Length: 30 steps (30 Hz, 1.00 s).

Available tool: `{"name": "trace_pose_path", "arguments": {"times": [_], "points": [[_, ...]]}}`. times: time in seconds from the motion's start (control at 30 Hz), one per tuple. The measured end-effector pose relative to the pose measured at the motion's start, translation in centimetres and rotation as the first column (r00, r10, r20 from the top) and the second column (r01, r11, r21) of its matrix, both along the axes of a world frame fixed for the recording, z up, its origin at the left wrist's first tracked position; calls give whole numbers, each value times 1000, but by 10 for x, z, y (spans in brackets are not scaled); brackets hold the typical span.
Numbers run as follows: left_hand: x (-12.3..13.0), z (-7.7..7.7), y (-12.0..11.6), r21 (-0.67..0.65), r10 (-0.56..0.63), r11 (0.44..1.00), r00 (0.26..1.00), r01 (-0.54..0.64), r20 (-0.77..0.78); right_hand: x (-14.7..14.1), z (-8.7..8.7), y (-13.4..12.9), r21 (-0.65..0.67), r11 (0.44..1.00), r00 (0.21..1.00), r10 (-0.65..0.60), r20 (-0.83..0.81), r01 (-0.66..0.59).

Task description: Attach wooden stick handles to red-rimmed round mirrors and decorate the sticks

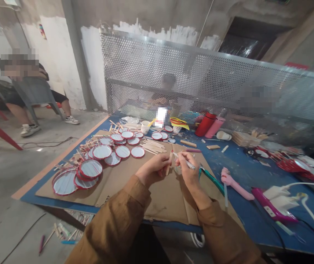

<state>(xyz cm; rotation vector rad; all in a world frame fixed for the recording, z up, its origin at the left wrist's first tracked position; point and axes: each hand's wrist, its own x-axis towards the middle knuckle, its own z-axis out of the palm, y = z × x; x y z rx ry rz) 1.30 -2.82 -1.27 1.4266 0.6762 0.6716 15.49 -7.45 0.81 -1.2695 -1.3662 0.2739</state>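
My left hand (155, 168) is closed on a thin wooden stick (170, 163) that stands up slanted above the cardboard sheet (162, 203). Just to its right, my right hand (187, 167) pinches a white pen (189, 165), whose front end is near the top of the stick. Round discs with red rims (91, 168) lie in overlapping piles on the left of the cardboard. Loose wooden sticks (153, 146) lie beyond my hands. Green-handled pliers (213, 179) rest to the right of my right hand.
A pink glue gun (236, 184) and a purple power strip (272, 209) with plugs lie on the right. Red and pink bottles (205, 124) stand before a perforated metal screen (146, 69). People are visible through the screen; another person sits on a chair (37, 93) at left.
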Motion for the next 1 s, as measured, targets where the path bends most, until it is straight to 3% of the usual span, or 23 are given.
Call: {"name": "trace_pose_path", "arguments": {"times": [0.27,0.63,1.0], "points": [[1,-2,1,-9,-7,1000,999,7,40,0,2,-1,-6,1000,999,27,28,-26],[1,-5,11,127,-43,990,994,55,-102,1,-3,2,-6,998,998,59,1,-59],[1,-4,11,121,-37,991,994,48,-98,0,-1,1,2,997,997,73,9,-73]]}}
